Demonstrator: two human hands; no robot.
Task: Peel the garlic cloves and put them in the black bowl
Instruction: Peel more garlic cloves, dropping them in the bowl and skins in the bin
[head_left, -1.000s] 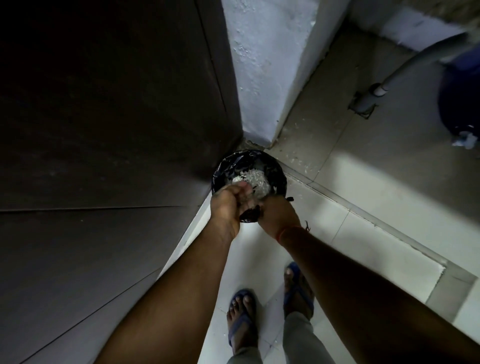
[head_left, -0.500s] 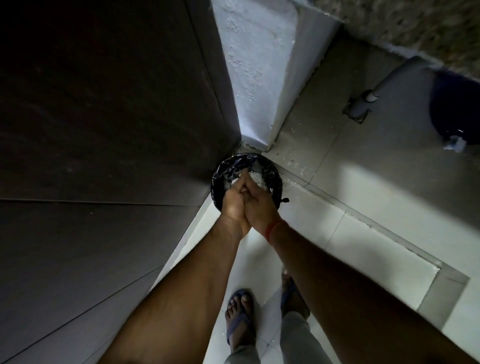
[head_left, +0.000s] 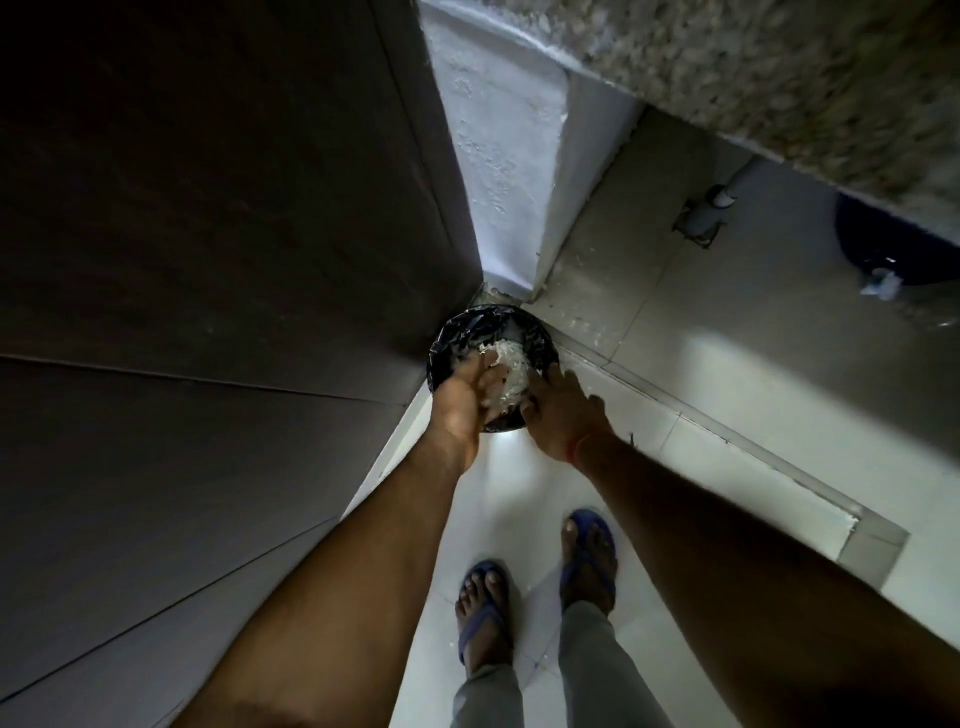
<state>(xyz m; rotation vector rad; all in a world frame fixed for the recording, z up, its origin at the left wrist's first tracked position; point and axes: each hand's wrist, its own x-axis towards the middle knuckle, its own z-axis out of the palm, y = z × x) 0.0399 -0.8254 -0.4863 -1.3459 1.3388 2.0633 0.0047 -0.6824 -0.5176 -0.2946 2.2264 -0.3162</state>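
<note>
I saw both hands over the bin (head_left: 452, 332): left hand (head_left: 465, 397) cupped pale peels (head_left: 511, 371); right hand (head_left: 561, 410) lay spread just beside them.

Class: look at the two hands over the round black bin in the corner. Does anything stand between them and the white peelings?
Nothing visible does. The left hand already touches the white papery peelings over the round black-lined bin; the right hand is beside them.
</note>
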